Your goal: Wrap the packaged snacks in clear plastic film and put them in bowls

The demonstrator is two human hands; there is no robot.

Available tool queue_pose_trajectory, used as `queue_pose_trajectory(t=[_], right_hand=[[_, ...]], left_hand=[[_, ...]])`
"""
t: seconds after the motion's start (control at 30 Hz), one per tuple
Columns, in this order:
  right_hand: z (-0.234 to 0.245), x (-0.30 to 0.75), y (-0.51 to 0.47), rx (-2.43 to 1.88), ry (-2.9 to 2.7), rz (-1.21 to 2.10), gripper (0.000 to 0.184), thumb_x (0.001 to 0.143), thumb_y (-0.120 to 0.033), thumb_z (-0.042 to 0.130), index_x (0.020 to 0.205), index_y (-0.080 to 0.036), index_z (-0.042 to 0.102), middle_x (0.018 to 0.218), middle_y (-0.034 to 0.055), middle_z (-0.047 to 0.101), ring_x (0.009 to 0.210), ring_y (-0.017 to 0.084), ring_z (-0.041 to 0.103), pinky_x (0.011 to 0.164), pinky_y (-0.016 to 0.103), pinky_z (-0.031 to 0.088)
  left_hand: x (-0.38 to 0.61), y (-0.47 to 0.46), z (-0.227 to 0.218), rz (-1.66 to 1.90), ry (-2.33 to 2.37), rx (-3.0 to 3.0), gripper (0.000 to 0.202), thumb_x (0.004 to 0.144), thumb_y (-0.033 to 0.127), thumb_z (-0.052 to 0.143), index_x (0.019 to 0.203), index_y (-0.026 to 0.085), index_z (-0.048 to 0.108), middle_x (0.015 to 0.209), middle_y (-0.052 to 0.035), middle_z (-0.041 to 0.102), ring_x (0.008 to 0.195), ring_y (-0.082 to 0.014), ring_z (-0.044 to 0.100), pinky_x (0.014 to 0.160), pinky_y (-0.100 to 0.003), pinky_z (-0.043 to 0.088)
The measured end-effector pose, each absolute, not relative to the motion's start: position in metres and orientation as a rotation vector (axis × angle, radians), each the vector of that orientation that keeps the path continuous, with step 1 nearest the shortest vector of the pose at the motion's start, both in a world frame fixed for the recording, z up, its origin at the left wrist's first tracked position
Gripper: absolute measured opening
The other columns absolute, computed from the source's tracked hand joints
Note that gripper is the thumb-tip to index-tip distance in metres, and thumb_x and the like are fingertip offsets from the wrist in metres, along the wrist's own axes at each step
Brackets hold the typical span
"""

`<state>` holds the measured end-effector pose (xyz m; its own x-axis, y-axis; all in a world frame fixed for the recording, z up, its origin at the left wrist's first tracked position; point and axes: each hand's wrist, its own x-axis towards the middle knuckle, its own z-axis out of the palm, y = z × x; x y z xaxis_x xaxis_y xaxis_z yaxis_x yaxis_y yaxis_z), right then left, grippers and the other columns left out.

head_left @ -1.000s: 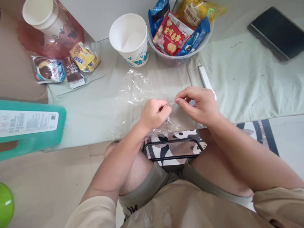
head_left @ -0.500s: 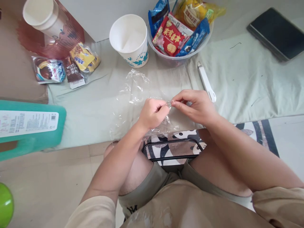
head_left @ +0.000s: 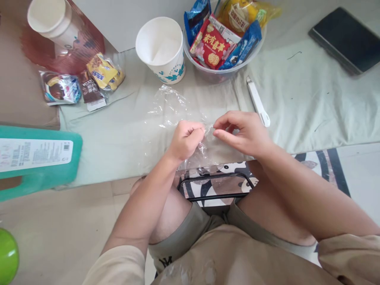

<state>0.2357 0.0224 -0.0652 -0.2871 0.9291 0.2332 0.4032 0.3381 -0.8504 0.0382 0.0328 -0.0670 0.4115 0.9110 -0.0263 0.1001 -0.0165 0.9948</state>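
Observation:
My left hand (head_left: 186, 139) is a closed fist around a bunched part of a clear plastic bag (head_left: 173, 105). The thin, crinkled film spreads over the cloth behind and beneath that fist and hangs at the table edge. A short gap separates the fist from my right hand (head_left: 242, 132), whose thumb and forefinger are slightly apart with nothing visible between them. Just beyond the right hand lies a white utility knife (head_left: 257, 101). A white paper cup (head_left: 162, 51) with blue-green leaves stands behind the film.
A clear bowl (head_left: 227, 73) holds several snack packets, including a red packet (head_left: 212, 45). Wrapped snacks (head_left: 105, 71) and stacked cups (head_left: 50, 19) are at the left, near a teal jug (head_left: 75, 154). A black flat device (head_left: 347, 41) lies at the far right, on the pale green cloth (head_left: 311, 107).
My left hand has drawn a little left, away from my right hand. The right thumb and forefinger have parted from the film they pinched before.

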Motion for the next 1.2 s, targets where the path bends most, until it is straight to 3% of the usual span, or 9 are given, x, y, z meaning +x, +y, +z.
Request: queue_pose_trajectory(t=[0.33,0.53,0.67,0.83,1.03,1.2], right_hand=[[-0.061,0.234,0.025,-1.138,-1.750,1.088,0.016,0.085,-0.029,0.068,0.076,-0.018,0.072,0.070,0.0020,0.069,0.062,0.011,0.057,0.053,0.023,0.041],[-0.060,0.236,0.025,-1.214,-1.690,1.069,0.015,0.087,-0.025,0.059,0.074,-0.019,0.061,0.068,0.0003,0.062,0.062,0.011,0.054,0.055,0.024,0.042],[-0.067,0.229,0.022,-1.121,-1.714,1.071,0.019,0.086,-0.037,0.069,0.083,-0.018,0.067,0.072,0.0006,0.066,0.064,0.011,0.058,0.056,0.024,0.045],[-0.071,0.226,0.021,-1.143,-1.801,0.937,0.016,0.090,-0.031,0.067,0.080,-0.019,0.073,0.074,0.0023,0.070,0.062,0.011,0.057,0.056,0.025,0.044],[-0.069,0.240,0.026,-1.228,-1.836,0.859,0.018,0.091,-0.035,0.071,0.082,-0.023,0.080,0.079,0.0029,0.076,0.061,0.013,0.060,0.055,0.027,0.044],[-0.068,0.252,0.031,-1.186,-1.980,0.720,0.017,0.093,-0.034,0.071,0.080,-0.025,0.078,0.078,0.0020,0.077,0.064,0.015,0.064,0.059,0.030,0.046]], left_hand=[[0.033,0.038,-0.065,0.821,0.942,1.461,0.032,0.073,0.025,0.051,0.042,0.021,0.042,0.040,0.0020,0.039,0.041,-0.0093,0.037,0.043,-0.028,0.025],[0.031,0.041,-0.063,0.795,0.905,1.321,0.037,0.072,0.028,0.057,0.042,0.022,0.036,0.040,0.0034,0.030,0.040,-0.0093,0.032,0.041,-0.028,0.027],[0.035,0.041,-0.059,0.874,0.884,1.168,0.045,0.072,0.033,0.062,0.042,0.022,0.031,0.039,0.0039,0.027,0.039,-0.0087,0.031,0.043,-0.029,0.030],[0.036,0.041,-0.057,0.807,0.885,1.153,0.054,0.072,0.042,0.067,0.041,0.023,0.027,0.038,0.0049,0.023,0.039,-0.0077,0.026,0.043,-0.029,0.030],[0.030,0.041,-0.064,0.849,0.884,1.191,0.037,0.070,0.026,0.059,0.041,0.022,0.035,0.039,0.0036,0.028,0.040,-0.0088,0.031,0.043,-0.029,0.028],[0.030,0.041,-0.067,0.753,0.978,1.334,0.035,0.069,0.025,0.053,0.040,0.023,0.035,0.039,0.0026,0.028,0.043,-0.0105,0.035,0.043,-0.028,0.028]])
